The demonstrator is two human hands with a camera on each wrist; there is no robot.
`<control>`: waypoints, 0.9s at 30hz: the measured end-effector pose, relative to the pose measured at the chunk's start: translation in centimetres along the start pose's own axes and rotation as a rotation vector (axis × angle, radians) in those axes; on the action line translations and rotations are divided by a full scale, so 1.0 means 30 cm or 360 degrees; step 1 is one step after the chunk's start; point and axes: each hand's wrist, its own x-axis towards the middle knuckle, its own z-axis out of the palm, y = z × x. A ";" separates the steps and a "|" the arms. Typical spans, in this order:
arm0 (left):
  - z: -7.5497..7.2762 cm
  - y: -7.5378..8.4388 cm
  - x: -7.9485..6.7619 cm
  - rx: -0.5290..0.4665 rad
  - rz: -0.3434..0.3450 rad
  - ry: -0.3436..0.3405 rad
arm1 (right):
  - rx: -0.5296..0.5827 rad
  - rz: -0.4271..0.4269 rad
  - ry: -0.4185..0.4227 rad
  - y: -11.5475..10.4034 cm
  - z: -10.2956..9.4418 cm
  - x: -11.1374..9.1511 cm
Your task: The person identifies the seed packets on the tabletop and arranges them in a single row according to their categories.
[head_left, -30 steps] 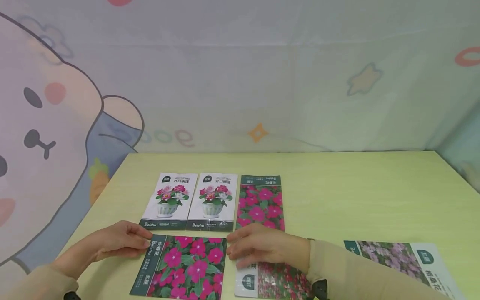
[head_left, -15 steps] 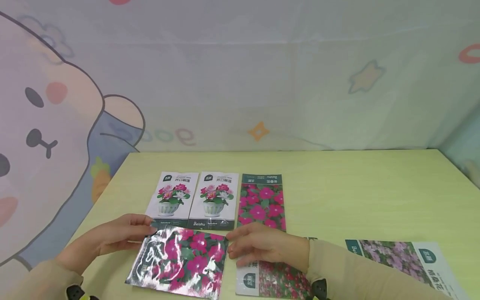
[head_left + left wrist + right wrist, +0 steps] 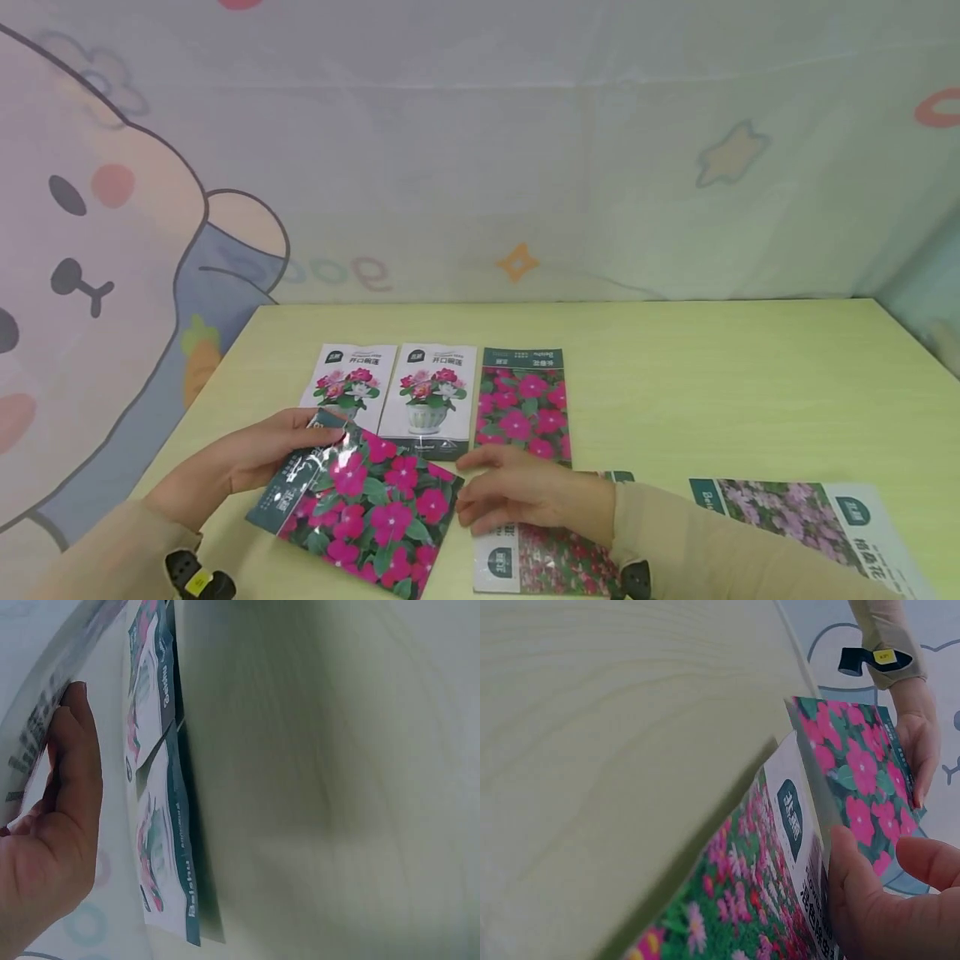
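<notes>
My left hand (image 3: 258, 450) pinches the corner of a seed packet (image 3: 390, 521) with magenta flowers and a dark green band, thumb on top. The packet is tilted and lifted at that left side; in the left wrist view its pale printed back (image 3: 34, 742) shows beside the fingers. My right hand (image 3: 517, 492) has loosely bent fingers, their tips right at the packet's right corner. Beneath that hand lies a red-and-pink flower packet (image 3: 562, 560), partly covered by it. In the right wrist view the thumb (image 3: 930, 859) and a finger stand apart, overlapping the magenta packet's edge.
Two white packets with potted flowers, one left (image 3: 348, 379) and one right (image 3: 427, 392), lie in a back row beside another magenta packet (image 3: 522, 400). A pale purple flower packet (image 3: 795, 517) lies at the right on the yellowish table (image 3: 712, 375). A cartoon curtain (image 3: 480, 150) hangs behind.
My left hand has moved up and right, raising the magenta packet's left side and turning it clockwise, so it covers part of the left white packet. My right hand has hardly moved.
</notes>
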 end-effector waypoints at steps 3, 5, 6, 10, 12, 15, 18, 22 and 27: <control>0.005 0.014 0.006 -0.0010 0.0015 -0.0042 | -0.0052 -0.0013 -0.0017 0.003 0.001 0.001; 0.013 0.024 0.009 -0.0019 0.0018 -0.0059 | -0.0087 -0.0010 -0.0033 0.003 0.002 0.003; 0.017 0.029 0.011 -0.0025 0.0018 -0.0061 | -0.0095 -0.0006 -0.0044 0.002 0.004 0.003; 0.041 0.049 0.032 -0.0012 0.0012 -0.0046 | -0.0113 0.0010 -0.0116 -0.009 0.005 0.000; 0.055 0.056 0.054 0.0001 0.0014 -0.0044 | -0.0135 0.0015 -0.0127 -0.017 0.005 -0.004; 0.079 0.058 0.097 0.0031 0.0018 -0.0049 | -0.0224 0.0013 -0.0097 -0.029 0.005 -0.007; 0.106 0.056 0.140 0.0061 0.0006 -0.0055 | -0.0297 0.0021 -0.0048 -0.032 0.004 -0.010; 0.132 0.060 0.183 0.0096 -0.0007 -0.0054 | -0.0266 0.0021 -0.0011 -0.028 -0.005 -0.016; 0.142 0.075 0.208 0.0106 0.0038 -0.0070 | -0.0245 -0.0020 -0.0003 -0.034 -0.042 -0.035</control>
